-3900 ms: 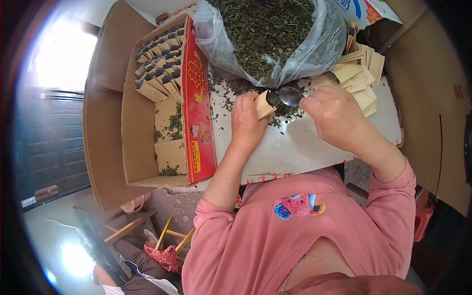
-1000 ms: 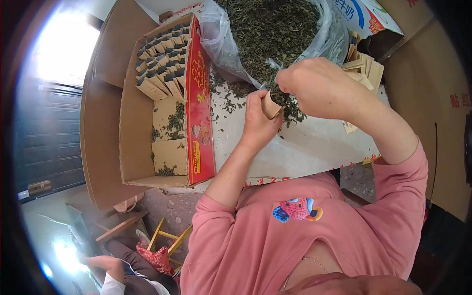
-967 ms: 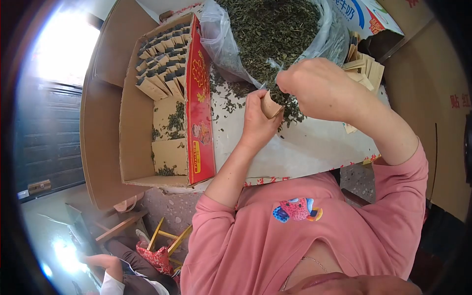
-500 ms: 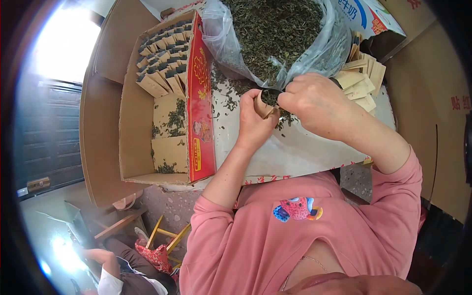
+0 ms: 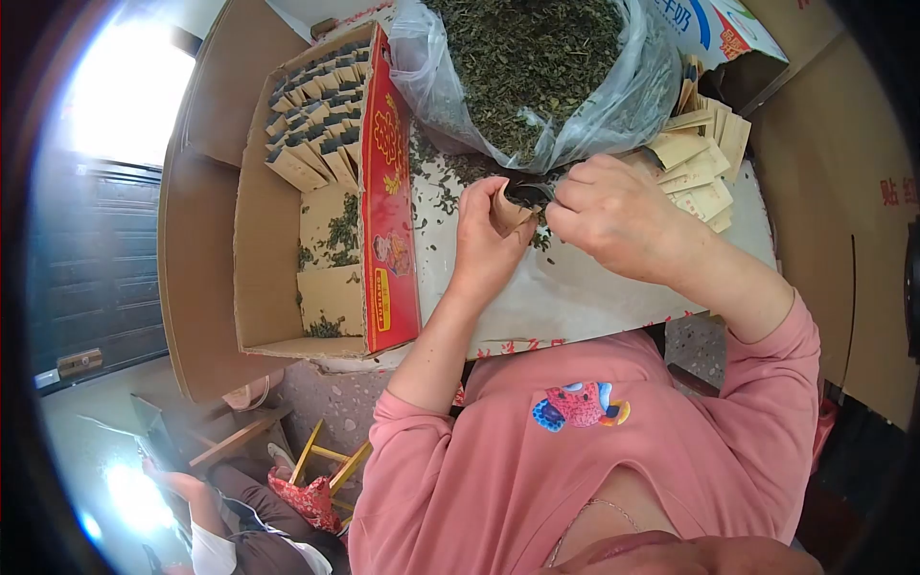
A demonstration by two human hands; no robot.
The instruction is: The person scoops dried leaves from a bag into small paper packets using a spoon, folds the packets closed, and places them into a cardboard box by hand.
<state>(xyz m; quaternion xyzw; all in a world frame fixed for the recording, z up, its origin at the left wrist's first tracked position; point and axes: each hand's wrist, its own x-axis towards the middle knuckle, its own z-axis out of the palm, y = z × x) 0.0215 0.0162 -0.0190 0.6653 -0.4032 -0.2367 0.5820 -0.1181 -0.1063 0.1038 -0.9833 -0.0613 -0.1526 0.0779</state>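
My left hand (image 5: 482, 235) is wrapped round a small brown paper packet (image 5: 516, 218), its mouth turned up. Against that mouth sits a small dark scoop (image 5: 533, 194), pinched in the fingers of my right hand (image 5: 613, 211). The scoop's handle is hidden by those fingers. Just beyond both hands, a clear plastic bag (image 5: 422, 57) stands open, full of dried dark-green leaves (image 5: 537, 72). Loose leaf bits lie on the white tabletop (image 5: 575, 297) around the packet.
On the left, an open red carton (image 5: 391, 287) holds rows of filled brown packets (image 5: 321, 115) and scattered leaves. Flat paper packets (image 5: 704, 177) are piled at right, beside a white-blue box (image 5: 733, 38). Another person (image 5: 254, 522) sits at lower left near a yellow-legged stool (image 5: 326, 460).
Leaves that showed in the scoop are no longer visible there; its inside looks dark and shiny. My right hand has shifted slightly down, and my left hand slightly left with the packet.
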